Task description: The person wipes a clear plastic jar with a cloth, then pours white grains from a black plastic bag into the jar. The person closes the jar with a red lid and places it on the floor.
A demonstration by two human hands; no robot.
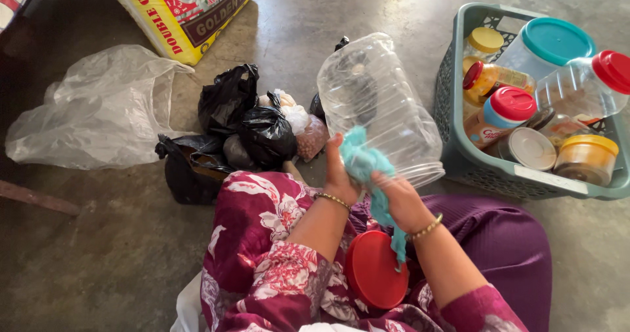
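A large clear plastic jar lies tilted in front of me, its open mouth toward my lap. My left hand grips the jar at its lower side near the mouth. My right hand is closed on a teal cloth that is bunched against the jar's rim and hangs down past my wrist. The jar's red lid rests on my lap, between my forearms.
A teal basket at the right holds several lidded jars and containers. Black plastic bags and small filled bags sit on the concrete floor ahead. A clear plastic bag lies at left, a yellow printed sack behind it.
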